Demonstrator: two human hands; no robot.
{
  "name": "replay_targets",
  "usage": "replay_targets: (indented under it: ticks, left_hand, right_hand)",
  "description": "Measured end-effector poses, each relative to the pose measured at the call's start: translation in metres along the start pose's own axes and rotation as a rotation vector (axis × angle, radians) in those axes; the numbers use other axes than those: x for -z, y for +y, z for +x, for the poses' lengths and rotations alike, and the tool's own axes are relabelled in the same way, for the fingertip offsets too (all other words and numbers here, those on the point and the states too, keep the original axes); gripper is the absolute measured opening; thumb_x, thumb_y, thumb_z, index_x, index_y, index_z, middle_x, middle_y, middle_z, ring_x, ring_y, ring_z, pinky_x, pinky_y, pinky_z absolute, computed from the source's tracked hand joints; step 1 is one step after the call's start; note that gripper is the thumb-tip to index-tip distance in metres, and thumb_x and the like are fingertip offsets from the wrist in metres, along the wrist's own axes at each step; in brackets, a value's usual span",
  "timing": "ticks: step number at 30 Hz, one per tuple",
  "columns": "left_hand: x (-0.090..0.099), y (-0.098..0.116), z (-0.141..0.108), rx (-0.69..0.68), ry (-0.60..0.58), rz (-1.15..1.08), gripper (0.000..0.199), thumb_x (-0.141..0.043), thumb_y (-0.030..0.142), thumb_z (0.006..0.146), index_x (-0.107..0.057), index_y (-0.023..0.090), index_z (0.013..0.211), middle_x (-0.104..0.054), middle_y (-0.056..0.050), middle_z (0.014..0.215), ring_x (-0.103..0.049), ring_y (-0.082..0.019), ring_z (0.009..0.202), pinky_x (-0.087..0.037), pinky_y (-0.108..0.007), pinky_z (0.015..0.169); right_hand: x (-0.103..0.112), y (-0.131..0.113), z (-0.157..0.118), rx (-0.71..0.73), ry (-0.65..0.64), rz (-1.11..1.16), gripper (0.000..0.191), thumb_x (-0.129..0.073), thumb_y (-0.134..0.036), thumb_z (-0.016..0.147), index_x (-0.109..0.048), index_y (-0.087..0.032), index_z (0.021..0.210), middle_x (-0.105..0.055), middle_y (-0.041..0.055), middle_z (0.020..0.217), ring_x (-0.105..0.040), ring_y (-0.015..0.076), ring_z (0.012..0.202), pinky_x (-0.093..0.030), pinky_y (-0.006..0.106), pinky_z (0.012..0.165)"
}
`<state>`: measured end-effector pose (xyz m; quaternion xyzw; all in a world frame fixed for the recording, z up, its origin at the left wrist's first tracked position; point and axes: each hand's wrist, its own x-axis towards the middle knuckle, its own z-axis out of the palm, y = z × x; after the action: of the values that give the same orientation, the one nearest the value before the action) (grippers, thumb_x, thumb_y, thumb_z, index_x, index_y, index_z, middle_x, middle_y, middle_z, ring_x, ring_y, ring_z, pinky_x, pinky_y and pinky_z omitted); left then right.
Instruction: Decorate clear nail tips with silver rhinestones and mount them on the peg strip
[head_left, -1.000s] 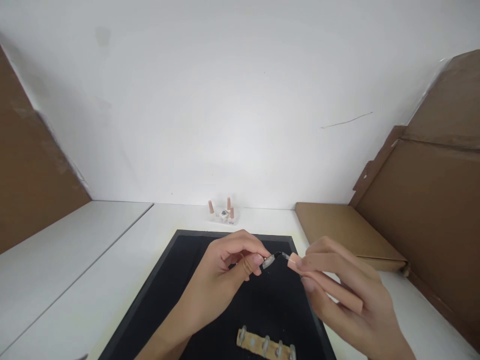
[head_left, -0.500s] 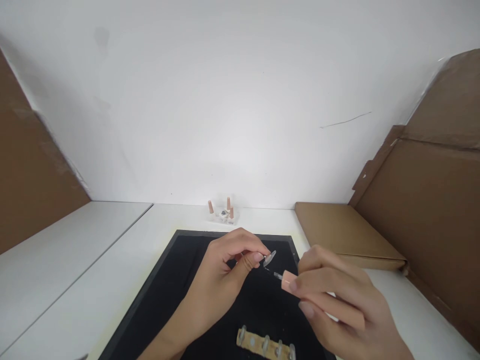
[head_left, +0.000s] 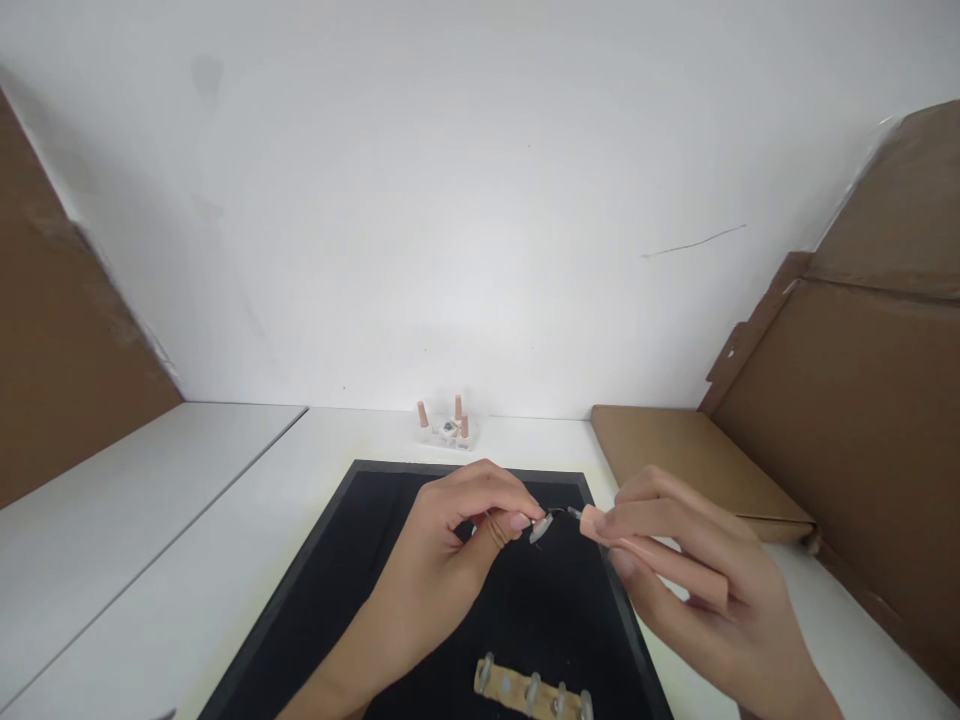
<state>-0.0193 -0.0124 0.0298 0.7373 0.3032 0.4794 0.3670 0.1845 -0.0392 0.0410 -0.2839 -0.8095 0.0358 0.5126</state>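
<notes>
Between thumb and fingertips, my left hand pinches a small clear oval piece above the black mat. My right hand grips a pink pen-like tool, its thin dark tip pointing left at the upper edge of the clear piece. Whether tip and piece touch is too small to tell. Below the hands, a tan strip lies on the mat with several upright clear pieces standing on it.
A clear holder with several pink-capped items stands by the white wall. On the right lies a flat cardboard box, beside a tall cardboard panel. Another brown panel rises at the left.
My right hand has moved up and slightly right, bringing the tool's tip from below the clear piece to its upper edge. The clear piece has tilted a little in my left fingers.
</notes>
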Motion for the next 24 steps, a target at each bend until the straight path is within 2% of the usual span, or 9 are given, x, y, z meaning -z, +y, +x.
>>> replay_targets:
  ticks: [5,8,13,20,24]
  left_hand:
    - [0.0001,-0.0045,0.0022,-0.006,0.013,0.019,0.020,-0.058,0.012,0.092,-0.075,0.020,0.083,-0.069,-0.002,0.082,-0.062,-0.014,0.074,-0.046,-0.024,0.065]
    - [-0.0002,-0.0050,0.0055,-0.019,0.025,0.043,0.021,-0.057,0.010,0.092,-0.074,0.020,0.083,-0.069,-0.002,0.083,-0.062,-0.014,0.074,-0.046,-0.024,0.065]
    - [-0.0017,-0.0014,0.0076,-0.041,0.014,0.048,0.024,-0.057,0.008,0.091,-0.075,0.021,0.083,-0.070,-0.002,0.084,-0.064,-0.014,0.078,-0.047,-0.024,0.069]
    - [-0.0013,-0.0016,0.0023,-0.053,0.008,0.064,0.024,-0.057,0.007,0.091,-0.075,0.021,0.082,-0.070,-0.002,0.085,-0.065,-0.013,0.078,-0.047,-0.023,0.069]
    - [-0.0017,-0.0027,0.0018,-0.069,0.017,0.064,0.024,-0.057,0.007,0.091,-0.075,0.020,0.083,-0.070,-0.001,0.083,-0.064,-0.012,0.075,-0.047,-0.022,0.066]
  right_hand:
    - [0.0007,-0.0007,-0.0025,-0.024,0.022,0.025,0.021,-0.053,-0.003,0.082,-0.063,-0.019,0.092,-0.058,-0.0006,0.068,-0.053,0.0111,0.059,-0.045,0.023,0.050]
    - [-0.0007,-0.0032,0.0001,-0.009,-0.011,0.064,0.020,-0.053,-0.004,0.081,-0.064,-0.018,0.089,-0.054,-0.0021,0.066,-0.052,0.0087,0.056,-0.044,0.020,0.047]
    - [-0.0034,-0.0046,0.0059,0.011,-0.069,0.114,0.025,-0.052,-0.001,0.078,-0.066,-0.017,0.091,-0.056,-0.0016,0.069,-0.055,0.0073,0.058,-0.046,0.017,0.048]
    - [-0.0004,-0.0016,0.0031,0.009,-0.035,0.020,0.022,-0.052,-0.002,0.080,-0.066,-0.017,0.089,-0.058,-0.0002,0.068,-0.056,0.0080,0.059,-0.047,0.017,0.049]
    - [0.0024,0.0002,-0.0003,-0.049,-0.042,-0.003,0.019,-0.054,-0.005,0.083,-0.066,-0.017,0.089,-0.059,0.0001,0.071,-0.057,0.0075,0.059,-0.048,0.018,0.051]
